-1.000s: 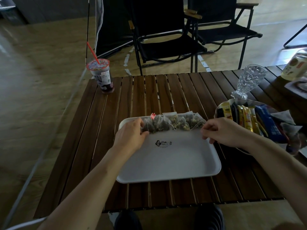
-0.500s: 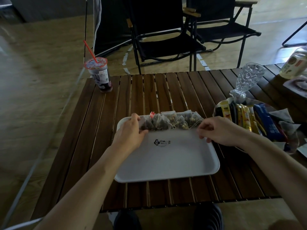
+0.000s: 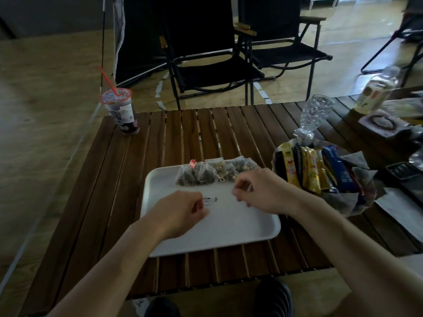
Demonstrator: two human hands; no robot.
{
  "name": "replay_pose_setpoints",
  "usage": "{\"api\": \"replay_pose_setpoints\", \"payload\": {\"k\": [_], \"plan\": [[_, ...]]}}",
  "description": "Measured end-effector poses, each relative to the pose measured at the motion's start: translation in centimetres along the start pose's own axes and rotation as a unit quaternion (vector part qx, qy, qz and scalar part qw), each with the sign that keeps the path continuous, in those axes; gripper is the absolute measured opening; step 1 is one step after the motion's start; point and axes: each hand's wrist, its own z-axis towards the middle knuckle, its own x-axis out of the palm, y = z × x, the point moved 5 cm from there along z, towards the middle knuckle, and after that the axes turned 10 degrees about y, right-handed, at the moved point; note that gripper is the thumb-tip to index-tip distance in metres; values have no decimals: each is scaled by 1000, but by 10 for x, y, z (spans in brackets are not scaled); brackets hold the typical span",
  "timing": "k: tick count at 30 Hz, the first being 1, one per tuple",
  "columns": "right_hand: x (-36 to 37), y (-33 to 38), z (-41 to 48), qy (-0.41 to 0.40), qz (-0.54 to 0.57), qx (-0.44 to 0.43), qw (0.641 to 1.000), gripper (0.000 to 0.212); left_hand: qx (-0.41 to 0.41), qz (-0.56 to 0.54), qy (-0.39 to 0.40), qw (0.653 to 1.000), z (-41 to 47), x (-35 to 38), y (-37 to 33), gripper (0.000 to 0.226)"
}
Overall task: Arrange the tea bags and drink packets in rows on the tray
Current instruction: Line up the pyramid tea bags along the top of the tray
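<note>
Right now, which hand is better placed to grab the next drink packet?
Right. The right hand is over the right side of the tray, next to the dish of drink packets. The left hand is mid-tray, farther away, and would likely have to reach across.

I see a plain white tray (image 3: pixel 229 227) with a small dark printed logo (image 3: pixel 209 200) near its middle. The tea bags (image 3: pixel 206 176) are pale translucent mesh over dark green-brown and yellowish leaf, and one carries a red tag (image 3: pixel 193 164). The drink packets (image 3: pixel 309 170) read to me as yellow with red lettering, black, and deep blue. The tabletop (image 3: pixel 183 133) is dark brown in lengthwise slats. The cup (image 3: pixel 121 110) has a red straw, a red-and-white patterned lid and dark contents. The glass (image 3: pixel 313 113) is clear with a cut pattern.
</note>
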Motion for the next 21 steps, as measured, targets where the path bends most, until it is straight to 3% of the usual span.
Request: {"api": "replay_pose_setpoints", "payload": {"k": [4, 8, 11, 15, 18, 21], "plan": [[-15, -9, -8, -44, -15, 5, 999, 13, 11, 13, -14, 1000, 10, 0, -5, 11], [-55, -48, -25, -126, -23, 88, 988, 8, 33, 19, -46, 998, 16, -3, -13, 10], [-89, -90, -48, -209, -33, 177, 961, 10, 45, 3, -40, 998, 20, 0, -14, 10], [-112, -154, -80, -311, 20, 308, 899, 13, 55, -13, -29, 998, 26, 4, -12, 10], [-109, -184, -94, -324, 39, 380, 866, 30, 66, -17, -37, 997, 27, 5, -15, 8], [-103, -191, -97, -322, 58, 370, 870, 29, 72, -12, -38, 997, 26, 5, -17, 9]]}}
